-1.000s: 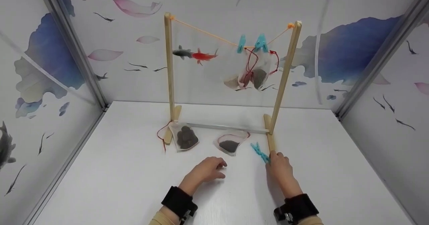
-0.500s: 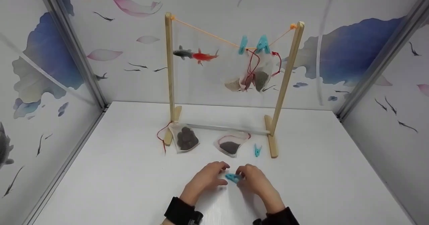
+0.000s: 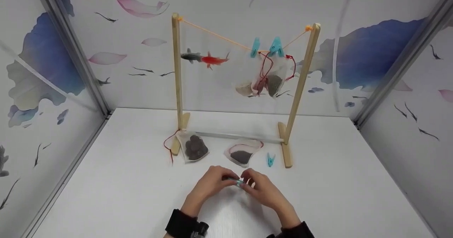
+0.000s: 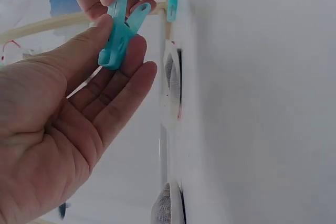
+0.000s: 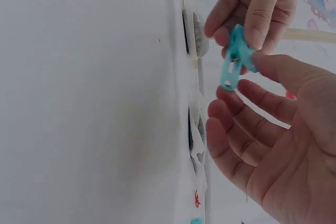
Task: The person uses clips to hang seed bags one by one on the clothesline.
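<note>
My left hand (image 3: 212,180) pinches a turquoise clothespin (image 4: 116,43) between thumb and fingers, low over the front middle of the table. In the left wrist view its two handles spread upward, toward the other hand. My right hand (image 3: 266,192) meets it from the right; in the right wrist view the thumb lies against one handle and a fingertip sits at the end of the other. Beyond the hands lie a mesh bag of brown lumps (image 3: 196,147) and a mesh bag of dark grains (image 3: 241,156). A second clothespin (image 3: 270,159) lies to their right.
Behind stands a wooden frame (image 3: 177,71) with a sagging orange string (image 3: 216,35). Near its right post (image 3: 302,82), turquoise clothespins (image 3: 276,46) hold several filled mesh bags (image 3: 274,84) on the string. A pale bar (image 3: 240,136) joins the frame's feet. Printed walls enclose the table.
My right hand has carried the clothespin from the frame's right foot over to my left hand. My left fingers have closed on it. The other clothespin stays on the table.
</note>
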The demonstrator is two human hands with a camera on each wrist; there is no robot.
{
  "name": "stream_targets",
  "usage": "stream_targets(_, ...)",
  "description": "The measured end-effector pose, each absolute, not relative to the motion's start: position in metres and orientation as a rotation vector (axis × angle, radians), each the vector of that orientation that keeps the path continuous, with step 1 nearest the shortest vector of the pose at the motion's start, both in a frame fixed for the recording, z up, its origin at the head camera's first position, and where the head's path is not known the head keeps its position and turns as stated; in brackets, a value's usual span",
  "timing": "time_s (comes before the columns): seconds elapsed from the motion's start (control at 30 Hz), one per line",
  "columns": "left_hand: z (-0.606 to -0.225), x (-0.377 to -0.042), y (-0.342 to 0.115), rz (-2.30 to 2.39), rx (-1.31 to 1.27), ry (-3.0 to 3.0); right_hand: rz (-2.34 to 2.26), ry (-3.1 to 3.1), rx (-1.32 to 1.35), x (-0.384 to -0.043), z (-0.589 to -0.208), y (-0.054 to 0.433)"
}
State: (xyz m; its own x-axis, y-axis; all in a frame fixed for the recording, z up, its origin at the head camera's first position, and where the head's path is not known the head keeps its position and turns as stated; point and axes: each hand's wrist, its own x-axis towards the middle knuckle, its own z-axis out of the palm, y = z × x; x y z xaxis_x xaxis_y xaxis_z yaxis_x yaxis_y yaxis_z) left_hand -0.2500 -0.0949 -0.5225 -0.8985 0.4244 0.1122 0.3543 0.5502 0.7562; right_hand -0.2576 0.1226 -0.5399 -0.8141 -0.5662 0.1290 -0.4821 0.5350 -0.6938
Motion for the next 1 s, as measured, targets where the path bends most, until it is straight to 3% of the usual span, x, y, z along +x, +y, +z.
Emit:
stream_targets(0.4, -0.5172, -0.2508, -0.0935, 1.619, 0.612, 2.540, -1.159, 2.669, -0.868, -0.2563, -0.5359, 0.1213)
stream_targets(1.0, -0.5178, -0.2502, -0.0934, 1.504, 0.636, 2.625, -1.152, 2.567, -0.826, -0.2573, -0.5375, 0.1274)
